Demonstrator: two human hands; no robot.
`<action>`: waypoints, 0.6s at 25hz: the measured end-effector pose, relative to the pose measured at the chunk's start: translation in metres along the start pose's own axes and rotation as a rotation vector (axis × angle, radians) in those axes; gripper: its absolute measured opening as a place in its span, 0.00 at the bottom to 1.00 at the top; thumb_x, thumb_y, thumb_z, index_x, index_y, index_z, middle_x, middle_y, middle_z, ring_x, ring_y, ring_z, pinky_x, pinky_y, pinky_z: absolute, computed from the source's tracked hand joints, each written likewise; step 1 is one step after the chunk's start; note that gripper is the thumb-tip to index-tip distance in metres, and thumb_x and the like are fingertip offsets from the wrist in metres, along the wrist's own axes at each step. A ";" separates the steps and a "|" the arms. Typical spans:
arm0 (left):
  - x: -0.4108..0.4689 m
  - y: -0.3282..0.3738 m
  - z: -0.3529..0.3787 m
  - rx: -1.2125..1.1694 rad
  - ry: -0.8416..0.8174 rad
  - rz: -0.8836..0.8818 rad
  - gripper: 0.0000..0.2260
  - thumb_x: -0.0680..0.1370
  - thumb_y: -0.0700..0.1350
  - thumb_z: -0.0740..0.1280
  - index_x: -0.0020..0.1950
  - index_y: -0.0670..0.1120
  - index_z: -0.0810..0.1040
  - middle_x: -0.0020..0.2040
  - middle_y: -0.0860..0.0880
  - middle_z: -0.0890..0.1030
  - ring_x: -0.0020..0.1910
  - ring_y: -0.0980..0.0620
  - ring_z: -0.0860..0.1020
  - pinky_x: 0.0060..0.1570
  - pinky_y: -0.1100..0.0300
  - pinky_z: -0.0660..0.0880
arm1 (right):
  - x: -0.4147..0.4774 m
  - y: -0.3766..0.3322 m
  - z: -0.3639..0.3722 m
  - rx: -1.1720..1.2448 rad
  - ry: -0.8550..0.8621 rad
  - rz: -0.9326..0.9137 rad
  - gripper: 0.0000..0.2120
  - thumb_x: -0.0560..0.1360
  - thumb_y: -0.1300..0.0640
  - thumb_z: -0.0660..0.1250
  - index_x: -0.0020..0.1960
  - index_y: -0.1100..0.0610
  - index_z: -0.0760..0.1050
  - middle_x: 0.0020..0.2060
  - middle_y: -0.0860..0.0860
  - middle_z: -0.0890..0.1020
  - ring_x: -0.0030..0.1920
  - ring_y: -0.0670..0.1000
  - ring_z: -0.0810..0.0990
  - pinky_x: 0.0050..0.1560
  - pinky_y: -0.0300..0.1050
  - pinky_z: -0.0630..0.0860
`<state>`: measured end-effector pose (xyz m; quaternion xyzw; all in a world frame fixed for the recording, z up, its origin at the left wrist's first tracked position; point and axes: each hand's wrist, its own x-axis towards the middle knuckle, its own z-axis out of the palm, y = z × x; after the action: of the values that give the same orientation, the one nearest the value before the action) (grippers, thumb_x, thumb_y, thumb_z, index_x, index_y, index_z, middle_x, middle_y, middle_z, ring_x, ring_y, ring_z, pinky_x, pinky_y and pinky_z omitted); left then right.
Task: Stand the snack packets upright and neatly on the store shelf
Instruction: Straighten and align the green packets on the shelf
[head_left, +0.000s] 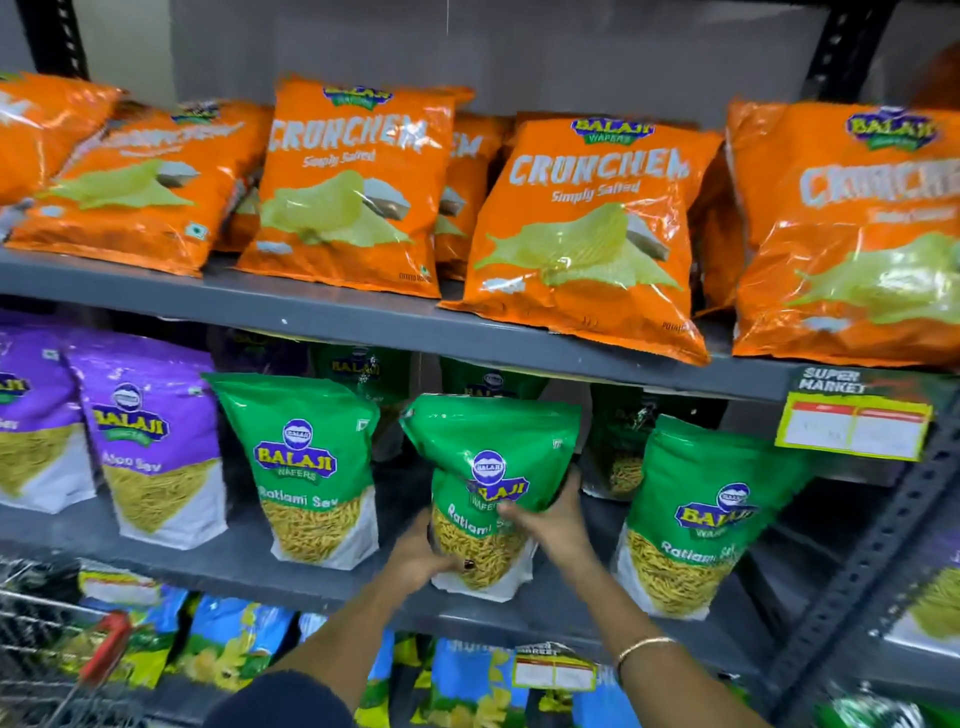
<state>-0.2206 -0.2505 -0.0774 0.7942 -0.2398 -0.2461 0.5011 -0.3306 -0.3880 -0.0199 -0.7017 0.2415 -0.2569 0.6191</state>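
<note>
A green Ratlami Sev packet (483, 457) stands on the middle shelf (244, 566), its top folded forward over its front. My left hand (418, 558) grips its lower left side. My right hand (550, 519) holds its right side, thumb across the front. Another green packet (306, 467) stands upright to the left. A third green packet (696, 514) leans to the right. More green packets sit behind in shadow.
Purple Aloo Sev packets (150, 441) stand at the left of the same shelf. Orange Crunchem bags (587, 234) lean on the shelf above. A price tag (852, 426) hangs at right by the black upright (883, 530). A cart handle (104, 649) is at lower left.
</note>
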 end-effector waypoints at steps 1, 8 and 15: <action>0.001 0.002 0.000 0.002 0.002 0.003 0.38 0.68 0.36 0.74 0.73 0.41 0.58 0.70 0.42 0.71 0.68 0.46 0.69 0.54 0.65 0.64 | 0.002 -0.028 -0.001 -0.097 0.148 -0.082 0.53 0.51 0.45 0.81 0.68 0.60 0.61 0.65 0.57 0.73 0.65 0.56 0.73 0.68 0.56 0.70; -0.001 0.001 -0.003 -0.004 0.005 0.027 0.37 0.67 0.38 0.75 0.72 0.41 0.60 0.68 0.41 0.73 0.65 0.46 0.71 0.58 0.60 0.67 | 0.008 -0.153 0.029 -1.139 -0.161 -0.178 0.19 0.75 0.48 0.63 0.64 0.53 0.72 0.59 0.56 0.80 0.59 0.57 0.77 0.55 0.47 0.73; -0.001 0.002 -0.006 0.061 -0.020 0.019 0.38 0.69 0.41 0.74 0.73 0.42 0.57 0.69 0.41 0.72 0.68 0.44 0.71 0.66 0.55 0.67 | -0.004 -0.101 -0.001 -0.501 0.736 -0.367 0.08 0.76 0.64 0.60 0.48 0.67 0.75 0.45 0.66 0.78 0.52 0.62 0.76 0.52 0.49 0.65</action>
<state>-0.2183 -0.2468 -0.0732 0.8043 -0.2597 -0.2419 0.4766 -0.3318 -0.3741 0.0799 -0.7228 0.3713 -0.5270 0.2489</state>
